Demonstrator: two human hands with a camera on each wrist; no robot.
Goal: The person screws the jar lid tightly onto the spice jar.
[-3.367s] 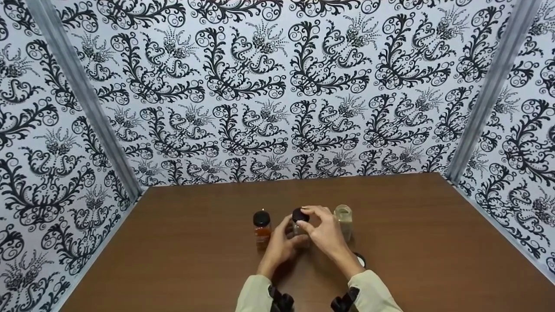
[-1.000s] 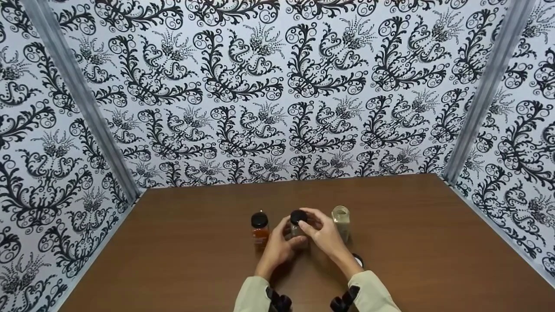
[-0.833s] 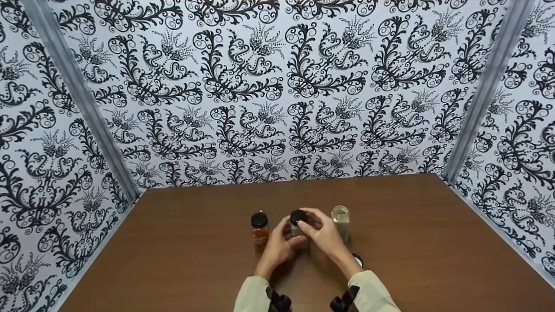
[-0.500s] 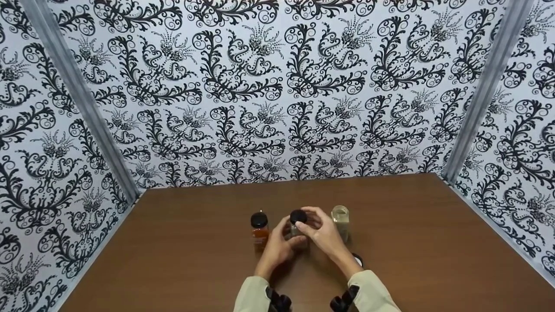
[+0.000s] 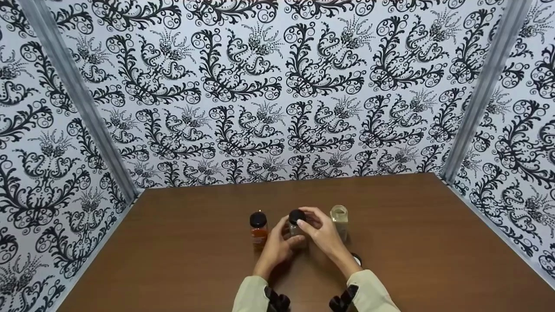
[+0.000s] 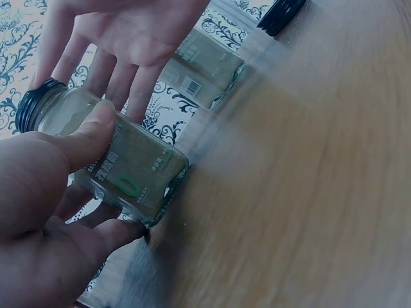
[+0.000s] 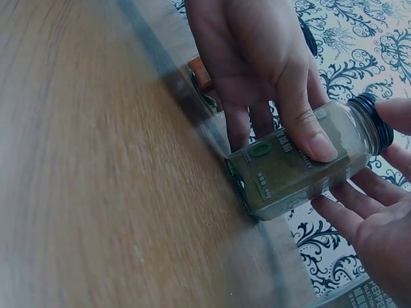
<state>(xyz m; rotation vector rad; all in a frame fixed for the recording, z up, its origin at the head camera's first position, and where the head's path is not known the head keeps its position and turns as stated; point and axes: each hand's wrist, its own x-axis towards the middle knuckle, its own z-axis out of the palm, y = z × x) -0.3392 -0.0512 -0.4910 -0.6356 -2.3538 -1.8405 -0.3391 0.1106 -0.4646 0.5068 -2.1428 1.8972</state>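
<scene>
A glass spice jar (image 6: 138, 160) of brownish powder stands upright on the table between both hands, its black lid (image 5: 297, 216) on top. My left hand (image 5: 277, 249) grips the jar's body, the thumb lying across the label in the left wrist view. With thumb and index finger my right hand (image 5: 324, 234) pinches the lid; its other fingers lie along the far side. Right of the hands stands a lidless jar (image 5: 339, 216) of similar powder. A capped jar (image 5: 259, 232) with orange-red contents is just left of my left hand.
A loose black lid (image 5: 357, 259) with a white inside lies on the brown wooden table (image 5: 195, 251), partly hidden by my right forearm. Patterned black-and-white panels (image 5: 269, 108) enclose the table at the back and both sides.
My right fingers have shifted around the lid; 3.4 s ago the index finger lay more over its top. My left hand keeps its hold, and the jars stay in place.
</scene>
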